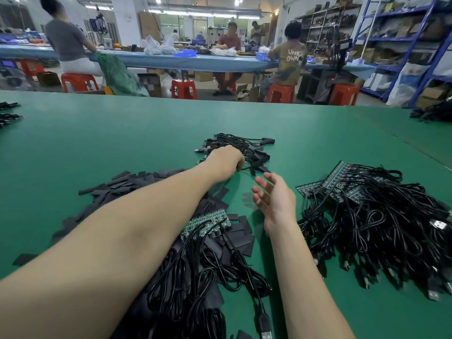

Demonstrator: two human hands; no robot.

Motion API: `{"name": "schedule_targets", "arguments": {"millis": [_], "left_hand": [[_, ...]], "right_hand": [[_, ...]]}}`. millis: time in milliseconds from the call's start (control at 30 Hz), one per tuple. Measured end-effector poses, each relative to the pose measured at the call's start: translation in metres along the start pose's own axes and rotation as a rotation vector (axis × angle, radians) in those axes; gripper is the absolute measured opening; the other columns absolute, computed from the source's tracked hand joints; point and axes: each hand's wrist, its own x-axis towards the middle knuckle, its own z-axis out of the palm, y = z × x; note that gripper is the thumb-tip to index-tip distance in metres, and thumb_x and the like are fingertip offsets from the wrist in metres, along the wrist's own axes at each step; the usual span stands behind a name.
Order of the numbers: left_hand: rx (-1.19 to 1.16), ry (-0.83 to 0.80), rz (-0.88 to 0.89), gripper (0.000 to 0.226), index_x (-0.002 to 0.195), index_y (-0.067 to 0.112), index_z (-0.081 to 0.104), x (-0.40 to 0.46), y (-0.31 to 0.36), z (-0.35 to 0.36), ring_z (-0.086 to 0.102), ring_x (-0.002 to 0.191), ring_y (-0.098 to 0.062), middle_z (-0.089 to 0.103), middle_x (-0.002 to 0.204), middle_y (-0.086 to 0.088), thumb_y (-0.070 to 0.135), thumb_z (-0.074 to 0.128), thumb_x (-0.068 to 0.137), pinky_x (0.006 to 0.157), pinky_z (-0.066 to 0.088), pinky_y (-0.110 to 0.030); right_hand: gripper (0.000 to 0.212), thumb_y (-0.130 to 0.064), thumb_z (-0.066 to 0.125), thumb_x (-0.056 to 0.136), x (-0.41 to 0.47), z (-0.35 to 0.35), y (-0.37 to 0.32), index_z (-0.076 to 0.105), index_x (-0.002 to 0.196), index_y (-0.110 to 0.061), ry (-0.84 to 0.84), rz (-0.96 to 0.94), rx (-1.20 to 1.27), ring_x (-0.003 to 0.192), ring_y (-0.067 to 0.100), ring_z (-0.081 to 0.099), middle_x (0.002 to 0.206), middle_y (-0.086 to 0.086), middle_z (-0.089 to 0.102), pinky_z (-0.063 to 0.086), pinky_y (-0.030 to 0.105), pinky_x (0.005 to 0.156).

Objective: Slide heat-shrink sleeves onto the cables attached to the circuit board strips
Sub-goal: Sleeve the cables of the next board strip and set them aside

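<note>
The left hand (226, 159) reached far forward over the green tabletop (110, 143) and lay on a small bundle of black cables (241, 145). Its fingers were curled down into the bundle, but their tips were hidden behind the knuckles, so I cannot tell exactly which cable they gripped. The right hand (274, 196) hovered nearer, between the piles, with the fingers spread and relaxed, holding nothing.

Under the left forearm lay a heap of flat black heat-shrink sleeves (127, 183); the arm covered a large part of it, so its full extent was not visible. On the near side of this heap rested one circuit board strip (206, 222), green, with black cables (195, 272) running from it toward the lower edge, where they were cut off. One USB plug (265, 332) was partly visible at the bottom edge.

To the right was a big tangled pile of cables (381, 231) with more circuit board strips (342, 182) at its far side; the strips were partly buried, so their number was not clear. The right part of this pile was blurred.

At the left and the right edges of the tabletop, dark objects were cut off and hard to identify.

Behind, people sat on red stools (183, 88) at a long blue table (171, 61) which carried blue bins (186, 53) and white bags (151, 46); their contents were too small to make out. Shelves (403, 37) stood at the right.
</note>
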Motion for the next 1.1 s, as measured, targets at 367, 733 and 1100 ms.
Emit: {"name": "schedule_targets", "arguments": {"millis": [367,733,1100], "left_hand": [[-0.278,0.052,-0.080,0.026,0.118,0.021,0.070,-0.031,-0.001,-0.017,0.060,0.111,-0.024,0.060,0.125,-0.005,0.028,0.066,0.094,0.102,0.047,-0.040],[-0.611,-0.021,-0.178,0.015,0.095,0.034,0.072,-0.154,0.010,-0.039,0.059,0.080,0.009,0.069,0.088,0.018,0.025,0.061,0.098,0.074,0.043,-0.012],[-1.137,-0.108,-0.212,0.011,0.092,0.021,0.075,-0.165,-0.011,-0.040,0.051,0.051,0.002,0.063,0.061,0.015,0.031,0.076,0.090,0.052,0.038,-0.010]], "right_hand": [[0.012,-0.014,0.056,0.096,-0.005,0.003,0.001,0.068,0.097,-0.013,-0.073,-0.003,-0.156,0.048,0.009,0.057,0.072,-0.002,0.073,0.047,0.019,0.048],[0.019,-0.041,0.070,0.090,-0.030,0.004,-0.034,0.075,0.088,-0.023,-0.664,-0.113,-1.302,0.056,0.006,0.060,0.080,-0.008,0.075,0.039,0.022,0.054],[0.019,-0.027,0.087,0.067,-0.037,0.000,-0.029,0.078,0.084,-0.024,-0.754,0.137,-0.824,0.061,0.005,0.052,0.075,-0.007,0.067,0.040,0.017,0.060]]}}
